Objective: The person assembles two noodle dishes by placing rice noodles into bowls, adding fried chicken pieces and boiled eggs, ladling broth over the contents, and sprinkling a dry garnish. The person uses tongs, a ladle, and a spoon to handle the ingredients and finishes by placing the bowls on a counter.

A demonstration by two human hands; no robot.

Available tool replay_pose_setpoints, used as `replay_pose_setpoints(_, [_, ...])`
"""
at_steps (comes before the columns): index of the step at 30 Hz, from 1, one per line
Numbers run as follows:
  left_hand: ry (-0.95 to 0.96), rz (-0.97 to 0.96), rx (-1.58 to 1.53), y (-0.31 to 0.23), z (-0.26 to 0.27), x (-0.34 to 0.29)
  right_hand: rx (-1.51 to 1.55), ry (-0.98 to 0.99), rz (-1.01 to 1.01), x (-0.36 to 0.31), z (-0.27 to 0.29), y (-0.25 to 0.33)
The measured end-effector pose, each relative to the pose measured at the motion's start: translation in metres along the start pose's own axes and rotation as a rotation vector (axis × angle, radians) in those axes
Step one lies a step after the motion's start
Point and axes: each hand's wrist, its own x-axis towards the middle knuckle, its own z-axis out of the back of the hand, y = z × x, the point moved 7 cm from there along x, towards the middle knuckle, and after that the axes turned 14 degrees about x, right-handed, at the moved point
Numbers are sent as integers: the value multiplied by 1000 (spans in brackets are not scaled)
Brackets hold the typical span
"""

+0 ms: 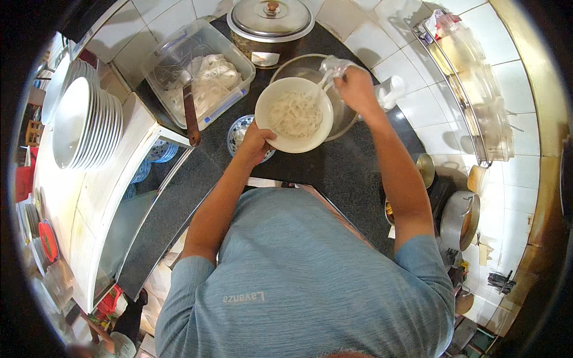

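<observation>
Two hands work over the dark tabletop (334, 173), and the risks run from big things down to small. The largest thing nearby is the metal basin (343, 110) under the far rim of the white bowl (294, 115); the bowl hangs partly over it and partly over bare tabletop, so anything that slides off the near side would likely land on the stone rather than in the basin. The bowl itself is carried only at its near edge by the left hand (256, 142), fingers curled and pinching the rim; a one-sided grip like that could let it tip if the load shifts. Inside it lies a heap of white noodles (295, 113), wet-looking and probably slippery. The right hand (357, 88) is closed around a clump of noodle strands with a crumpled clear plastic piece (334, 64) bunched above it, just over the bowl's far rim; strands could slip from that pinch. A small patterned bowl (240, 132) sits just beside the left hand, close enough to be knocked.
</observation>
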Motion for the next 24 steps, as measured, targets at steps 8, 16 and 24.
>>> replay_pose_setpoints(8, [-22, 20, 58, 2, -4, 12, 334, -74, -43, 0, 63, 87])
replay_pose_setpoints(16, [-55, -11, 16, -5, 9, -13, 111, 191, 2, -10, -20, 63])
replay_pose_setpoints(24, [-173, 50, -102, 36, 60, -76, 407, 296, 82, -61, -96, 95])
